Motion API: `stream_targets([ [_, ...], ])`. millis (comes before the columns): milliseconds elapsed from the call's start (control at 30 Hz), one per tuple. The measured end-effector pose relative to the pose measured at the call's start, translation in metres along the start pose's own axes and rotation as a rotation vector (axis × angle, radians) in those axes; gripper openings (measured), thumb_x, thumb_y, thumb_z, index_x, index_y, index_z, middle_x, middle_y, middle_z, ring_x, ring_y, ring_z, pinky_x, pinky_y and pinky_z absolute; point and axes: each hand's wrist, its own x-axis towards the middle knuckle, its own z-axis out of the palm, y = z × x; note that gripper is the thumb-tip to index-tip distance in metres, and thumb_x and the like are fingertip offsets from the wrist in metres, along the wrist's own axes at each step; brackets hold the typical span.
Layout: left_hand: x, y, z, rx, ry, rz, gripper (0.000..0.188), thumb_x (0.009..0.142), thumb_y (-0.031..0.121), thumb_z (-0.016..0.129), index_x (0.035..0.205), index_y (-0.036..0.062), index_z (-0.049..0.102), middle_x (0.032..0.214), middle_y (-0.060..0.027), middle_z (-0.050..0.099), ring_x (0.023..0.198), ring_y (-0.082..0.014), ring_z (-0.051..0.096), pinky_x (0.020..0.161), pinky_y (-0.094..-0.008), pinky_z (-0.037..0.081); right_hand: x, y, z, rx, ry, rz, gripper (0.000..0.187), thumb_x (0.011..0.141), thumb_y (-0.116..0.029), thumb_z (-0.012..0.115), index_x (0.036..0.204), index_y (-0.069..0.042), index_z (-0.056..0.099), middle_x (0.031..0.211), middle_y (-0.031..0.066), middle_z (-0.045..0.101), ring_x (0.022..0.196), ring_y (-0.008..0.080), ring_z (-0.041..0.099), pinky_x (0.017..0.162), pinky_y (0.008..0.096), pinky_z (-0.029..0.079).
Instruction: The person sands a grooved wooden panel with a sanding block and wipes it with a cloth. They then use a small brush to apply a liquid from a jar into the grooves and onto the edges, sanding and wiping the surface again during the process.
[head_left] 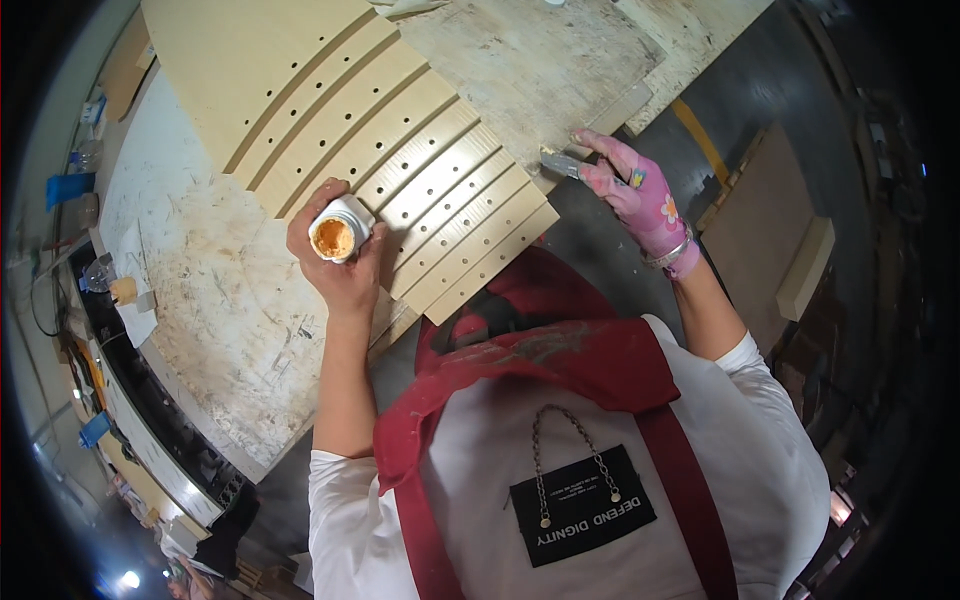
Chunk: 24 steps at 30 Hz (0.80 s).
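Left hand (335, 262) wrapped around open jar (338, 230) of tan paste, tilted over drilled slats (440, 190). Right hand (640, 195), gloved, pinching a scraper (560, 162) at the surface (530, 60) edge. Risks: paste spilling onto slats from further tilt; scraper slipping off edge.

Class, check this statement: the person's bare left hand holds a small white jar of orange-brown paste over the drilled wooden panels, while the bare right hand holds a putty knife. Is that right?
Not quite. The head view shows the right hand wears a pink flowered glove; it is not bare. The rest stands: the bare left hand holds the small white jar of orange-brown paste over the drilled wooden panels, and the right holds the putty knife.
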Motion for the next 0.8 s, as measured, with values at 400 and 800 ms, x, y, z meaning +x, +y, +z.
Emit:
stream_targets([
  [400,0.000,-0.001,-0.002,-0.010,-0.067,0.056,0.058,0.081,0.006,0.070,0.125,0.0029,0.033,0.119,-0.0194,0.055,0.118,-0.0305,0.049,0.102,-0.0426,0.037,-0.049,0.035,0.031,-0.054,0.023,-0.097,0.045,0.091,-0.025,0.059,0.129,-0.001,0.051,0.078,0.0022,0.059,0.075,0.0075,0.054,0.079,0.0255,0.046],
  [800,-0.002,-0.004,-0.006,0.012,-0.107,0.058,0.057,0.078,0.000,0.068,0.124,0.0033,0.034,0.120,-0.0203,0.054,0.118,-0.0310,0.049,0.102,-0.0428,0.036,-0.054,0.032,0.040,0.066,0.101,0.121,0.045,0.088,-0.013,0.058,0.130,-0.002,0.050,0.067,-0.0006,0.051,0.066,0.0072,0.049,0.073,0.0236,0.046],
])
